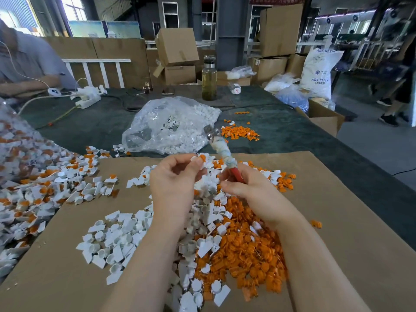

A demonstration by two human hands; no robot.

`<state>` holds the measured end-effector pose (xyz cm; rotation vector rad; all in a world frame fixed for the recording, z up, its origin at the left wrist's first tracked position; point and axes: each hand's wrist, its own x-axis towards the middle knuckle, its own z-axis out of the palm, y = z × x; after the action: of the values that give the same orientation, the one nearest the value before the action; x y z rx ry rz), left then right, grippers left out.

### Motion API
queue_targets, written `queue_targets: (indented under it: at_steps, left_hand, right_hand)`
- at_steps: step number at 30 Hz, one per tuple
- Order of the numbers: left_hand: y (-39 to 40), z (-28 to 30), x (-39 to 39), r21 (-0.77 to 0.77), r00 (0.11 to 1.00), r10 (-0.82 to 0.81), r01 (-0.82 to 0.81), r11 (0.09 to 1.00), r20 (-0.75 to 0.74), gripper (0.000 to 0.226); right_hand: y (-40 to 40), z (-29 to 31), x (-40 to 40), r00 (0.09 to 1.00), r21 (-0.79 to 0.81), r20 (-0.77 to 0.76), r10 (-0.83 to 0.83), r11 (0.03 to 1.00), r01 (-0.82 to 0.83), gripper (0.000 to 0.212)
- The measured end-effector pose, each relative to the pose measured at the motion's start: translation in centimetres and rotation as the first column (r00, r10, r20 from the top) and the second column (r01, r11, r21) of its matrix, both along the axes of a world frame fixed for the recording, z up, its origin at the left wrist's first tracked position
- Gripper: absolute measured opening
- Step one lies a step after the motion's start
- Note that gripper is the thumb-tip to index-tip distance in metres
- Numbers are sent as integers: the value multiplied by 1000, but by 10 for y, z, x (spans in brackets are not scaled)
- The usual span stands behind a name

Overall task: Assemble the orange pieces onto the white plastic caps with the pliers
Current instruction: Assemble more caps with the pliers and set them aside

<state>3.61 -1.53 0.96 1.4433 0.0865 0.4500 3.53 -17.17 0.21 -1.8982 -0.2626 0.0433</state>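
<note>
Over at the far left another person in a grey shirt (29, 61) leans on the desk (281, 131), with a white power strip (89, 101) just beside them. Nearer, a heap of assembled white-and-orange caps (33, 194) spills along the left edge of a brown cardboard sheet (337, 221). Next comes a scatter of bare white plastic caps (112, 239) on the cardboard. Behind it, on the dark desk cover, lies a clear plastic bag (168, 124) of white parts. The left hand (175, 179) is raised above the pile, thumb and fingertips pinching a white cap with an orange piece (199, 158). Just right of it, the right hand (243, 185) is curled around the red handle of the pliers (222, 152), whose cloth-wrapped shank tilts up and away, metal head uppermost. Under both wrists sits the big heap of loose orange pieces (247, 244). A glass bottle (209, 78) stands at the back, and a white resin sack (317, 70) at far right.
</note>
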Motion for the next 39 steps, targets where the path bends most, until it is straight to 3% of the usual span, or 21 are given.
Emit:
queue_targets:
  at_steps: [2, 7, 11, 14, 17, 21, 32, 37, 39]
  left_hand:
    - [4, 1, 2, -83, 1000, -15, 16, 996, 11, 10]
    - [9, 4, 3, -181, 999, -19, 25, 983, 37, 11]
    - [12, 4, 4, -191, 999, -21, 30, 981, 50, 9]
    - [14, 4, 4, -183, 998, -26, 36, 983, 57, 10]
    - [15, 5, 3, -170, 998, -30, 40, 985, 59, 12]
    - [15, 5, 4, -187, 999, -15, 24, 982, 49, 15]
    - [10, 4, 4, -271, 1000, -8, 7, 963, -3, 13]
    - [16, 5, 4, -343, 992, -72, 33, 939, -102, 8]
    - [23, 7, 5, -442, 980, -111, 28, 897, -164, 7]
  right_hand:
    - [-4, 0, -1, 999, -54, -31, 39, 998, -41, 46]
    - [-5, 4, -5, 989, -131, -96, 117, 983, -129, 48]
    - [-6, 3, -6, 981, -154, -125, 145, 974, -164, 25]
    - [-4, 5, -8, 980, -165, -127, 152, 971, -172, 19]
    - [-1, 5, -8, 986, -211, -99, 131, 966, -150, 29]
    - [-1, 2, -5, 994, -302, -14, 113, 947, -112, 9]
    - [0, -1, -3, 997, -346, 18, 81, 936, -70, 10]
    - [1, -4, -1, 997, -391, 56, 58, 920, -31, 9]
    - [2, -6, 0, 995, -399, 101, 15, 917, 26, 17]
